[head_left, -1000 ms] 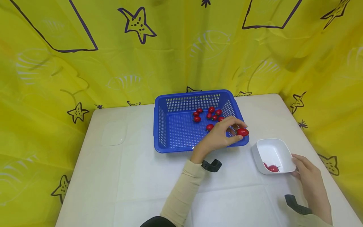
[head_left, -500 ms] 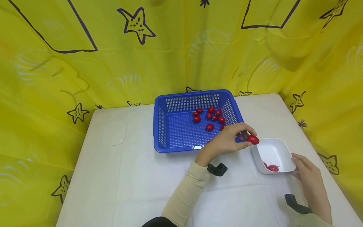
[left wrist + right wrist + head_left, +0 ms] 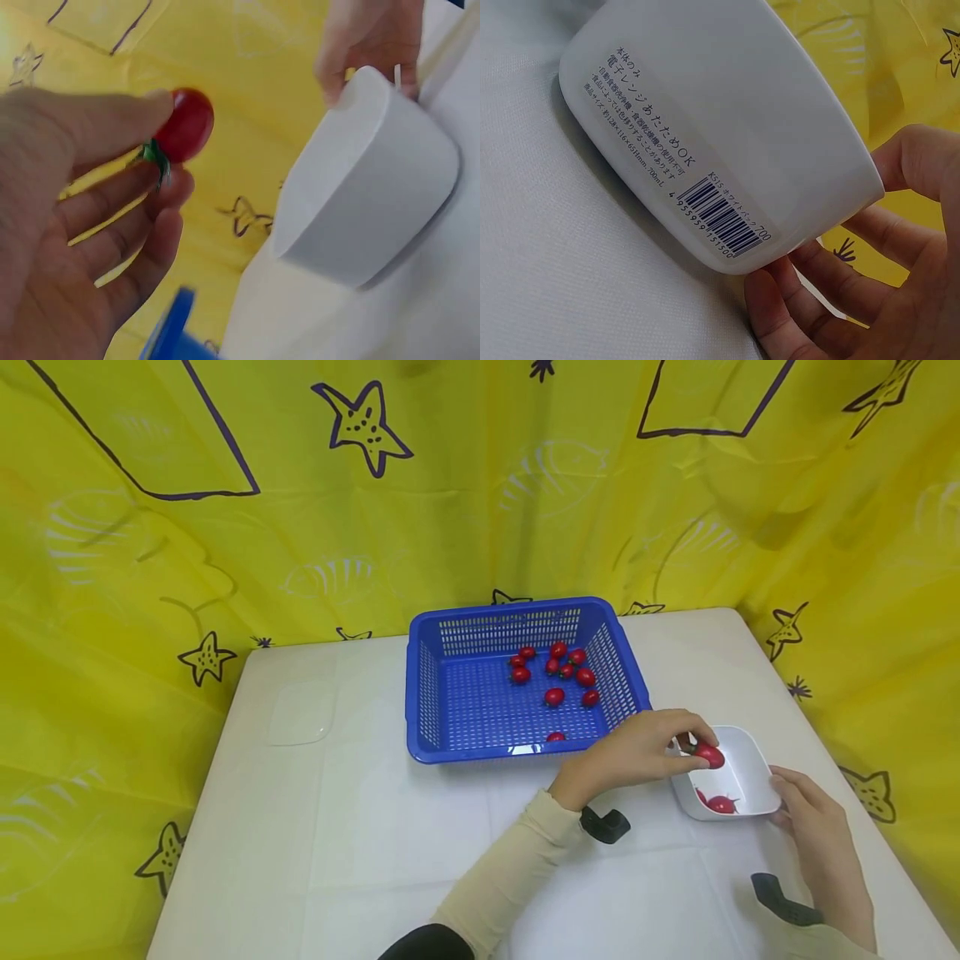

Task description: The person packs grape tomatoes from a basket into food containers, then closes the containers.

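My left hand [image 3: 633, 750] pinches a red cherry tomato [image 3: 709, 757] between thumb and fingertips, above the left part of a white square container [image 3: 750, 770]. In the left wrist view, the tomato [image 3: 187, 126] shows its green stem cap turned towards the palm. My right hand [image 3: 822, 835] holds the container at its right side; the right wrist view shows the thumb near the rim and other fingers against the printed outer wall [image 3: 727, 142]. Inside the container lie at least two cherry tomatoes [image 3: 722, 804]. The left hand hides its left rim.
A blue mesh basket [image 3: 480, 714] stands behind and left of the container, with several cherry tomatoes [image 3: 554, 697] scattered mostly in its right half. A clear lid-like piece [image 3: 302, 714] lies on the white-covered table [image 3: 390, 835] at left. A yellow patterned curtain [image 3: 450, 527] surrounds the back and sides.
My left hand has carried the pinched tomato rightward and nearer, from the basket's right front corner to above the white container. The right hand and container have stayed in place.
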The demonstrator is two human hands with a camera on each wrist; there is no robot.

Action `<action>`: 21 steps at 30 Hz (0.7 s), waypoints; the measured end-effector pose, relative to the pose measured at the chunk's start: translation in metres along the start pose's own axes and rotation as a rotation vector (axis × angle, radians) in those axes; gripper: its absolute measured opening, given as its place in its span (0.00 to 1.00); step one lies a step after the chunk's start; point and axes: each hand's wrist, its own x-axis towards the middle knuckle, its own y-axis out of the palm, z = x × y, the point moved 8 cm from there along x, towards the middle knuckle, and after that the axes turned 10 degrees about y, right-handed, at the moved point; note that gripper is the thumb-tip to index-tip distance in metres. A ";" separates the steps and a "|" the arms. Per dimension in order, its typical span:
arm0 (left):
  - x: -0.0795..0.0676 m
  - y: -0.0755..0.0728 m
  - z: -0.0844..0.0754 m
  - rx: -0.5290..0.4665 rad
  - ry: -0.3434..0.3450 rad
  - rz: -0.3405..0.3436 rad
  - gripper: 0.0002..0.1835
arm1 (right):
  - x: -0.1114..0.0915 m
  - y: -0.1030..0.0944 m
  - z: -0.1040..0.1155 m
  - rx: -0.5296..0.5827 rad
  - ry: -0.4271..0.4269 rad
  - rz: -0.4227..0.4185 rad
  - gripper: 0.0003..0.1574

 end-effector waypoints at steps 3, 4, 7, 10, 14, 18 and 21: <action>0.007 0.010 0.001 0.045 -0.030 0.029 0.17 | 0.000 0.001 0.001 -0.007 0.012 0.006 0.48; 0.010 0.013 0.002 0.061 -0.036 0.043 0.18 | 0.000 0.001 0.001 -0.007 0.013 0.005 0.48; 0.018 0.024 0.002 0.111 -0.052 0.088 0.18 | 0.000 0.000 0.001 -0.005 0.007 0.004 0.48; 0.025 0.032 0.002 0.150 -0.061 0.125 0.17 | 0.000 0.000 0.000 0.006 -0.010 0.001 0.46; 0.032 0.040 0.004 0.180 -0.081 0.169 0.16 | 0.000 0.000 -0.001 0.015 -0.021 0.000 0.45; 0.038 0.049 0.007 0.240 -0.104 0.210 0.15 | 0.000 -0.001 -0.001 0.014 -0.021 0.001 0.45; 0.042 0.055 0.009 0.300 -0.115 0.225 0.14 | 0.000 0.000 -0.002 0.021 -0.031 0.000 0.45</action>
